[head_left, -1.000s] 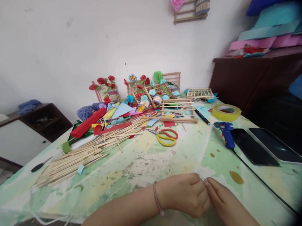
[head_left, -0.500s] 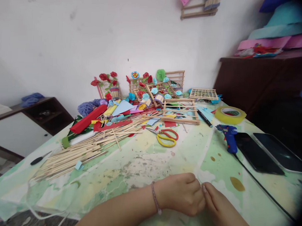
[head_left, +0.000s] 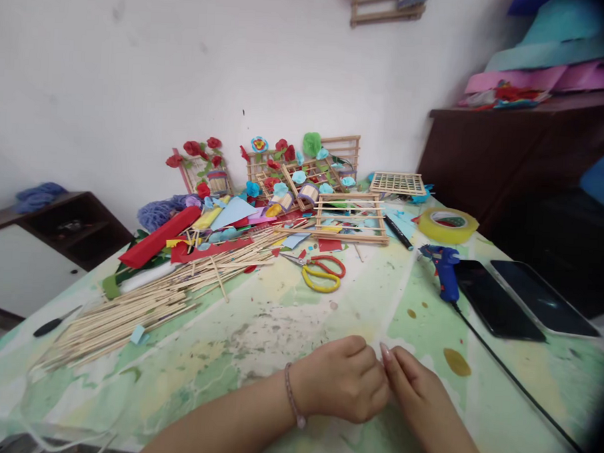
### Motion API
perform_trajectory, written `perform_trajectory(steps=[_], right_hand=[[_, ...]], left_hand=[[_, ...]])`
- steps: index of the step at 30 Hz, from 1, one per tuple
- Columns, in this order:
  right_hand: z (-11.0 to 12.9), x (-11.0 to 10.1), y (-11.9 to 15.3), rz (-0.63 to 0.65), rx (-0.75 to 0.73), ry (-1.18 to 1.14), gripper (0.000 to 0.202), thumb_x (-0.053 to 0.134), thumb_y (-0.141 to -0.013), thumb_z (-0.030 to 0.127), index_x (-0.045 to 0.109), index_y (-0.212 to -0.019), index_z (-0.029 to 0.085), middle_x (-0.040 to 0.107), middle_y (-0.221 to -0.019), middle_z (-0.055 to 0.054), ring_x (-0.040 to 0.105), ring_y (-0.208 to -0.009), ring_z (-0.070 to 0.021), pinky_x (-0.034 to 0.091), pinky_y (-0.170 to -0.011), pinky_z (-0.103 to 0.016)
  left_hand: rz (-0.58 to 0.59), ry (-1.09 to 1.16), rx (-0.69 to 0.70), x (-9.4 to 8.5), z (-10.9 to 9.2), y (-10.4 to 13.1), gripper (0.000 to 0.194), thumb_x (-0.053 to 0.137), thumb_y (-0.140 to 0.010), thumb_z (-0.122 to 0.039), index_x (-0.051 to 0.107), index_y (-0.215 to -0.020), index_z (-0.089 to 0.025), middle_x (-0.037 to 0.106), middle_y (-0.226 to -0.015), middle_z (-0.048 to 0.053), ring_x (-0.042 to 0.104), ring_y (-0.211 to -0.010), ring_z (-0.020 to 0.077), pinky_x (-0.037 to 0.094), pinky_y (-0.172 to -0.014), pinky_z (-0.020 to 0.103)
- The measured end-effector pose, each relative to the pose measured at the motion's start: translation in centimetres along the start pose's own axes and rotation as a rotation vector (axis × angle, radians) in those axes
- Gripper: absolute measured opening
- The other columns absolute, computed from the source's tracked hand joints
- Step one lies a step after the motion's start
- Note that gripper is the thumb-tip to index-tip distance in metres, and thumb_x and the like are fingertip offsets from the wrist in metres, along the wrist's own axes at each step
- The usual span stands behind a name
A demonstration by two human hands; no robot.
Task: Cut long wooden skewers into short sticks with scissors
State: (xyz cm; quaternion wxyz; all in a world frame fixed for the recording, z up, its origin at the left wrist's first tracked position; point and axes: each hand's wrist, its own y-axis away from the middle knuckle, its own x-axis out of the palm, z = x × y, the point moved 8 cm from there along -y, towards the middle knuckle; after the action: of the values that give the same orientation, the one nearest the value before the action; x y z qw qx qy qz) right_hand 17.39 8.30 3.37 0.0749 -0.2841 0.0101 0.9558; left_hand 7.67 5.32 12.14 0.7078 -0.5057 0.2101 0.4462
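Note:
My left hand (head_left: 343, 378), with a beaded bracelet on its wrist, is closed at the lower middle of the view, knuckles up. Touching or nearly touching it on the right is my right hand (head_left: 412, 388), its thumb pressed against curled fingers. Anything held between the two hands is hidden or too small to make out. Both are near the front of the patterned tablecloth (head_left: 277, 332). Beyond them lie scissors (head_left: 322, 274) with red and yellow handles. A blue glue gun (head_left: 445, 269) rests to the right, its black cord running toward the lower right corner.
Thin wooden sticks (head_left: 128, 319) are heaped on the left. Stick frames (head_left: 352, 219) and paper flowers (head_left: 192, 148) stand near the wall. Yellow tape (head_left: 447, 226), a black marker (head_left: 398, 233) and two phones (head_left: 499, 298) (head_left: 544, 297) lie at the right.
The whole view has shifted, so the table items and both hands appear a little further left. My right thumb shows slightly more raised beside my left hand.

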Motion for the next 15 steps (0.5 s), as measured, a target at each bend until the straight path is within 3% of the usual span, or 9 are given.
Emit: perform_trajectory(steps=[5,10,15], right_hand=[[-0.97,-0.14,-0.27,-0.01,0.052,-0.063,0.047,0.038,-0.079,0.061,0.03,-0.054,0.022,0.035,-0.049,0.003,0.033,-0.05,-0.0118,0.031,-0.046,-0.024],[-0.82,0.38,-0.2,0.132,0.026,-0.132,0.047,0.035,-0.083,0.06,0.039,-0.058,0.021,0.044,-0.053,0.001,0.04,-0.051,-0.0132,0.037,-0.047,-0.024],[-0.14,0.35,-0.29,0.191,-0.03,-0.126,0.049,0.029,-0.086,0.059,0.042,-0.058,0.022,0.051,-0.055,-0.003,0.047,-0.052,-0.0155,0.042,-0.051,-0.025]], left_hand=[[-0.016,0.045,-0.023,0.41,0.08,0.0,0.015,0.054,-0.08,-0.014,0.054,-0.064,-0.014,0.049,-0.058,0.0,0.043,-0.054,0.0121,0.034,-0.053,0.028],[-0.055,0.113,-0.041,0.81,0.31,0.16,0.017,0.057,-0.079,-0.014,0.053,-0.062,-0.015,0.048,-0.058,-0.002,0.042,-0.055,0.0121,0.036,-0.056,0.028],[-0.086,0.143,-0.084,1.1,0.87,0.4,0.019,0.056,-0.08,-0.014,0.051,-0.061,-0.016,0.048,-0.058,-0.003,0.042,-0.056,0.011,0.035,-0.057,0.027]])
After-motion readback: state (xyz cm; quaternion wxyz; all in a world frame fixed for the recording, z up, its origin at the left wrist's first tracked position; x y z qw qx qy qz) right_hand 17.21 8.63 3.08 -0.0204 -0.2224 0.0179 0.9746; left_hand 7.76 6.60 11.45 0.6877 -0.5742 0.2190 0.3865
